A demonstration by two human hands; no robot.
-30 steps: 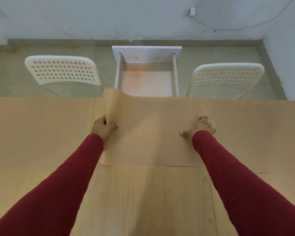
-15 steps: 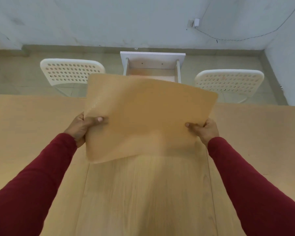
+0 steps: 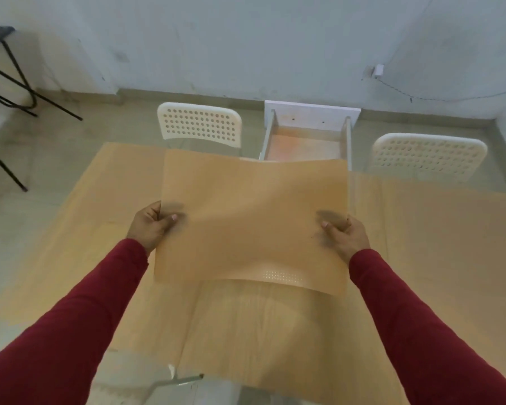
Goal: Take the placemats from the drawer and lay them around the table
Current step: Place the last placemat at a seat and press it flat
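A tan placemat (image 3: pixel 251 217) hangs in the air above the wooden table (image 3: pixel 263 331), its near edge curling and showing a dotted underside. My left hand (image 3: pixel 151 225) grips its left edge and my right hand (image 3: pixel 343 233) grips its right edge. Other tan placemats lie flat on the table, one at the left (image 3: pixel 79 235) and one at the right (image 3: pixel 438 244). Beyond the table's far edge stands the white drawer (image 3: pixel 307 135), pulled open; its orange-tinted bottom shows no mats.
Two white perforated chairs stand at the far side, one left (image 3: pixel 199 125) and one right (image 3: pixel 427 156) of the drawer. Black metal legs of a stand (image 3: pixel 9 83) are at the far left. A white chair part (image 3: pixel 176 387) sits below the table's near edge.
The placemat, which lay on the table with one corner peeled up, has been lifted off by both hands and drawn nearer. My view has swung left, showing the table's left end.
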